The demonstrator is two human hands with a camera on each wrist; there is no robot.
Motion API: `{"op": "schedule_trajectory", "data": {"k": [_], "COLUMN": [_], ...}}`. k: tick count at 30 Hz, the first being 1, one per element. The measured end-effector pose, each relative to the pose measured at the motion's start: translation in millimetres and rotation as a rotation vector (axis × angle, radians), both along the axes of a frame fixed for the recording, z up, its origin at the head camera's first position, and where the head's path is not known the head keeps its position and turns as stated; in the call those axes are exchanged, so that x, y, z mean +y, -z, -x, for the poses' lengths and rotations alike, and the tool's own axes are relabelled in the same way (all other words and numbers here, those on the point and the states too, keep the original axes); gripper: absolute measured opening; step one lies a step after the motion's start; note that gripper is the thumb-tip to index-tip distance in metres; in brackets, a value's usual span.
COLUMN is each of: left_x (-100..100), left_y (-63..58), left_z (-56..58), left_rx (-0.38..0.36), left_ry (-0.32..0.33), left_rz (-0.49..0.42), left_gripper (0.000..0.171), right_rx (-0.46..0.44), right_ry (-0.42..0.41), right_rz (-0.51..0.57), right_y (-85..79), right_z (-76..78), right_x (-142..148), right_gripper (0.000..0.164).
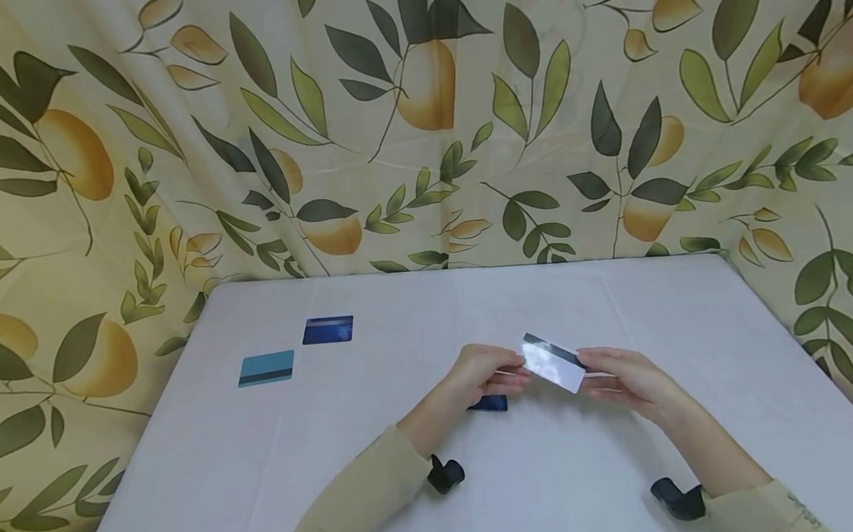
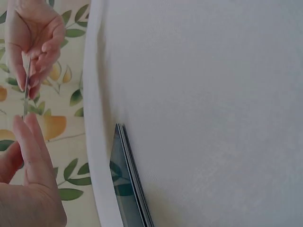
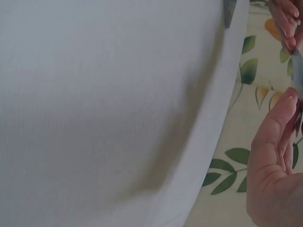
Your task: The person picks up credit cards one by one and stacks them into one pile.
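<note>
In the head view a plastic card (image 1: 552, 365) with a dark magnetic stripe is held tilted above the table, its face bright with glare. My left hand (image 1: 483, 369) pinches its left end, and my right hand (image 1: 631, 377) pinches the right end. Below my left hand lies a dark blue card (image 1: 492, 404), mostly covered by that hand. The left wrist view shows it at close range as a card stack (image 2: 129, 182) with several edges on the cloth. From the right wrist, the held card (image 3: 297, 71) appears at the right edge, partly cut off.
A light blue card (image 1: 266, 368) with a dark stripe and a dark blue card (image 1: 328, 330) lie apart at the table's left. White cloth covers the table (image 1: 383, 478). A fruit-and-leaf patterned curtain (image 1: 389, 177) hangs along its back and sides.
</note>
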State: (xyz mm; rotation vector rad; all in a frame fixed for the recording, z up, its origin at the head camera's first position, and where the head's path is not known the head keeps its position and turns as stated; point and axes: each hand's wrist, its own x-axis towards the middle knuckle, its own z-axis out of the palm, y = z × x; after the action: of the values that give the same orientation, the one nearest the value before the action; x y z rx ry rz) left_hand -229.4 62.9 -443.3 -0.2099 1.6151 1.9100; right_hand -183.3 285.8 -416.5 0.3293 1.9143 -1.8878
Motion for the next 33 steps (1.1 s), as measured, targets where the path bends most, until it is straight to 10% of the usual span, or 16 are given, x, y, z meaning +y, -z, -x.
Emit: {"op": "schedule_trajectory", "data": {"k": [12, 33], "left_x": [-6.9, -29.8], "left_y": [2.5, 8.1], "left_z": [-10.1, -23.6], "left_rx": [0.008, 0.057], "left_ry": [-0.16, -0.293], "left_rz": [-0.1, -0.129], "left_gripper": [0.022, 0.025], "right_rx": [0.005, -0.041], "right_ry": [0.146, 0.239], "right_rz": [0.053, 0.109], "right_y": [7.9, 21.8], "right_z": [-5.5, -2.5], "right_x": [-30.4, -67.3], "right_gripper": [0.06, 0.045]}}
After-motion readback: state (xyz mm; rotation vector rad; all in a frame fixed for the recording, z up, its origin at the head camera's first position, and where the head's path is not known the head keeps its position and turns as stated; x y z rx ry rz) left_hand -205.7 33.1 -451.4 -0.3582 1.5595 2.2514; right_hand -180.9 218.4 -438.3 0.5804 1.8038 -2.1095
